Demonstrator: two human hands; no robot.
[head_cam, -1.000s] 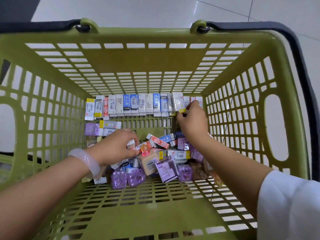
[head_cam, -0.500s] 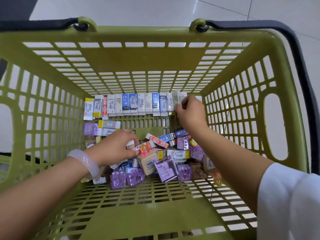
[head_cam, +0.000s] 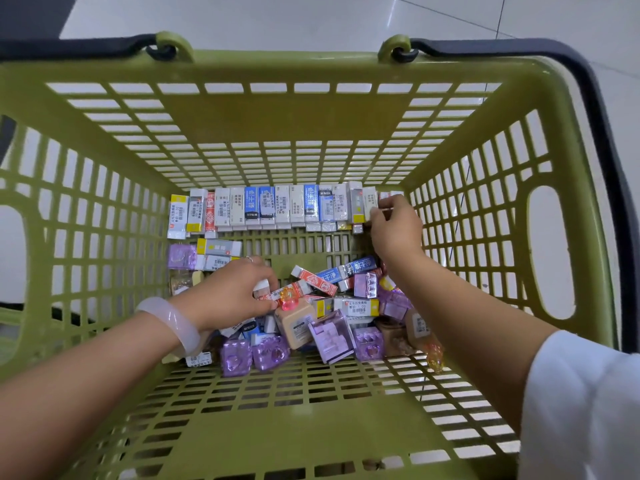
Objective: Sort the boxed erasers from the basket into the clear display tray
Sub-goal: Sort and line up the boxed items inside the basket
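Inside the green basket (head_cam: 311, 140) a row of boxed erasers (head_cam: 277, 207) stands upright along the far wall. My right hand (head_cam: 394, 230) is at the right end of that row, its fingertips pinching a white boxed eraser (head_cam: 370, 202) there. A loose pile of erasers and small purple boxes (head_cam: 329, 317) lies on the basket floor. My left hand (head_cam: 232, 292), with a pale bangle on the wrist, lies on the left of the pile, fingers curled round a small red-and-white eraser box (head_cam: 277, 292). No clear tray is in view.
Two boxed erasers (head_cam: 218, 252) and a purple packet (head_cam: 181, 256) lie at the left of the floor. The basket's dark handle (head_cam: 595, 109) curves over the right rim. Pale tiled floor (head_cam: 311, 19) surrounds the basket.
My right hand has shifted along the right end of the row, adjusting the end boxes. My left hand has stayed on the pile.
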